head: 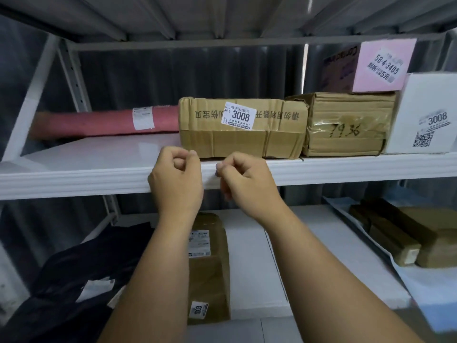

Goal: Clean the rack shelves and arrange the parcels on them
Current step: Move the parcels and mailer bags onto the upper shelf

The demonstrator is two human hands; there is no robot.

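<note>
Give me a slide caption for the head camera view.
Both hands, left and right, curled empty at the shelf edge below a cardboard box labelled 3008.

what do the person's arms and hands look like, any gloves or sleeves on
Both hands, left hand and right hand, are bare: no gloves, rings, watch or wristbands show. Both forearms are bare down to the bottom edge of the picture, so no sleeve is in view.

Dim, even light; wide-angle bending at edges, slightly soft focus.
</note>
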